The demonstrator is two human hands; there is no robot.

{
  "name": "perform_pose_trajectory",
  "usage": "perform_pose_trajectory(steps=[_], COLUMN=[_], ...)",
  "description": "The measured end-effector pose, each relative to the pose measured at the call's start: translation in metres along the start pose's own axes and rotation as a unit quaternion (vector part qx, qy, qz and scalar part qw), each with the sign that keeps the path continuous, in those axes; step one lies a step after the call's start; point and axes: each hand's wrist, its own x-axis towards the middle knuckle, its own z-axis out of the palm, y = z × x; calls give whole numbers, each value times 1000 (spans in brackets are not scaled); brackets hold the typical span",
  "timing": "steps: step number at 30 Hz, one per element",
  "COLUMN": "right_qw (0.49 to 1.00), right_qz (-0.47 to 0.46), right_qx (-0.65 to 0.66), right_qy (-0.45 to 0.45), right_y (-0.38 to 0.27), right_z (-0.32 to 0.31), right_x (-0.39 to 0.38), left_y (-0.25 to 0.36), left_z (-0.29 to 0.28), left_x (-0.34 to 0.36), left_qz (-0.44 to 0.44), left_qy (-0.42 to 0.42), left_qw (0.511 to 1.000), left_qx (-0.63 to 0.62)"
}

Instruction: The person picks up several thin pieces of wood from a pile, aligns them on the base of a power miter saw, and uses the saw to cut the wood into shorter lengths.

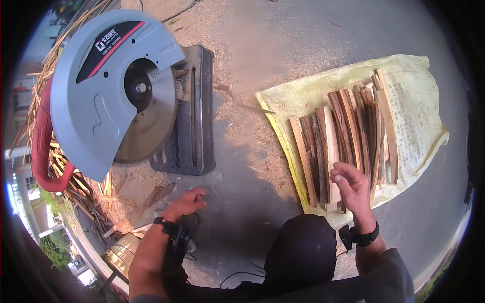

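My right hand [352,188] hovers over the near end of a row of wooden strips [348,131], its fingers bent and thumb apart from them, holding nothing visible. Several strips, some with dark bark and some pale, lie side by side on a spread yellowish woven sack [419,121]. On the left, my left hand [187,203] is loosely closed above the ground, with nothing visible in it. It is just nearer to me than the cut-off saw [91,91], which has a grey guard, a round blade [160,108] and a red handle [44,134].
The saw's dark slotted metal base [202,111] stands on the concrete ground. Sawdust [252,126] is scattered between saw and sack. Thin wood offcuts [73,177] pile up beyond the handle at the far left. A woven basket-like container [123,252] sits near my left forearm.
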Motion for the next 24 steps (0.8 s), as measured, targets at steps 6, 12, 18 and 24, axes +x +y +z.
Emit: perform_pose_trajectory(steps=[6, 12, 18, 24], right_qw=[946, 882, 834, 913], right_qz=[-172, -141, -239, -180], right_qx=[-276, -450, -496, -356], right_qy=[-9, 8, 45, 93], right_y=[25, 50, 18, -22], right_z=[109, 159, 140, 66], right_x=[140, 203, 162, 117], left_y=[-108, -159, -236, -266], left_z=[-81, -79, -33, -23], left_x=[-126, -292, -442, -460], left_qz=[-107, -223, -363, -397], left_qy=[206, 398, 414, 450], left_qw=[971, 875, 753, 733], left_qx=[-60, -162, -361, -320])
